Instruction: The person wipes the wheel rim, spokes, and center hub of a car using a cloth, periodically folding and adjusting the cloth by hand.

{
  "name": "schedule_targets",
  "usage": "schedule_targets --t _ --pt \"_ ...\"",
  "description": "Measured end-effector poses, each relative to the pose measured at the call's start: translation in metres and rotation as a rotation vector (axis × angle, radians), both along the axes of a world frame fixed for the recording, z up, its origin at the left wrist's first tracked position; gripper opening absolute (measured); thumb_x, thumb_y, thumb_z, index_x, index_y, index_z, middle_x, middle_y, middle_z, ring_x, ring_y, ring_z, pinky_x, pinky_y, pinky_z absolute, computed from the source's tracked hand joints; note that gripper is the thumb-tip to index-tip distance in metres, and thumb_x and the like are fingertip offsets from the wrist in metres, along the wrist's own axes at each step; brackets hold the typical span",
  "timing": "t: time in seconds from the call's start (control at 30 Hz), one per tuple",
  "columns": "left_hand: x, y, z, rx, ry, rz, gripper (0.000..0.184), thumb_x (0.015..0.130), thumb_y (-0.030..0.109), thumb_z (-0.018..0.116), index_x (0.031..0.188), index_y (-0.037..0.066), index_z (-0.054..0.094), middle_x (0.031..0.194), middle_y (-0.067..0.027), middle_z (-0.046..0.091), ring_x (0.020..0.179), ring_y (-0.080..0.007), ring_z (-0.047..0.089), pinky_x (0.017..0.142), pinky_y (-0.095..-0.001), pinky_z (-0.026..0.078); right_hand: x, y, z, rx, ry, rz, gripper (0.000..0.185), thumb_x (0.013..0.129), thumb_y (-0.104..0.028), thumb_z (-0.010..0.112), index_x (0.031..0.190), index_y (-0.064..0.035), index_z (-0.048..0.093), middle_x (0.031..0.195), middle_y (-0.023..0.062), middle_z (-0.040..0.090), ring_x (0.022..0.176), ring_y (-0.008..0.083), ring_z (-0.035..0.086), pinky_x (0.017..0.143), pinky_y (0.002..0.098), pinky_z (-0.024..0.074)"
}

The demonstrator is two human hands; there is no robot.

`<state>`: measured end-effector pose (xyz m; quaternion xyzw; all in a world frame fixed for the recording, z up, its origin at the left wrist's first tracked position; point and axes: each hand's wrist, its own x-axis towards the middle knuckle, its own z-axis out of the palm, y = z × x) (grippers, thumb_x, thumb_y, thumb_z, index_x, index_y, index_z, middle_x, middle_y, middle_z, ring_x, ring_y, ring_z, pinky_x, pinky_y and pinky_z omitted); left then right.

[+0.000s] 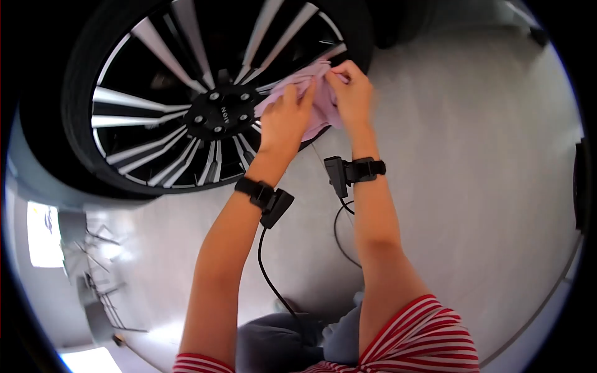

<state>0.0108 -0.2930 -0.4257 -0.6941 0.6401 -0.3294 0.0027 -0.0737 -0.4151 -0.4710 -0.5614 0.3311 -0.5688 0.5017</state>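
A pink cloth (322, 109) hangs bunched over the right-hand part of a car wheel (144, 104) with silver and black spokes. My left hand (286, 123) has its fingers closed on the cloth, near the wheel's hub (219, 112). Gripping the cloth's upper right part is my right hand (354, 93), thumb and fingers pinched together near the tire's edge. Part of the spokes behind the cloth is hidden.
A black strap with a small box (266, 200) sits on my left wrist, and another device (348, 173) on my right; cables trail from both. Chairs (99, 280) stand at the far left on the grey floor (472, 186).
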Motion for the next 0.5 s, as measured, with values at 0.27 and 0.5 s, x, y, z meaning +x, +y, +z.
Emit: schedule_targets --t 0.27,0.5 --pt "0.012 0.03 -0.012 0.042 0.158 0.151 0.072 0.078 0.001 0.059 0.144 0.026 0.042 0.092 -0.0072 0.049 0.066 -0.0249 0.06 0.057 -0.0353 0.053 0.008 0.027 0.009 -0.121 0.034 0.032 0.01 0.077 -0.01 0.072 0.079 -0.004 0.064 0.067 0.005 0.064 0.058 0.0128 0.057 0.055 0.0265 0.0449" --pt "0.055 0.07 -0.037 0.044 0.164 0.277 0.068 0.084 0.004 0.059 0.147 0.021 0.036 0.096 -0.0077 0.05 0.075 -0.0268 0.062 0.057 -0.0365 0.052 0.059 0.068 0.003 -0.343 0.125 -0.042 0.011 0.073 -0.02 0.068 0.071 -0.0112 0.061 0.066 0.003 0.064 0.06 0.0257 0.063 0.053 0.035 0.0486"
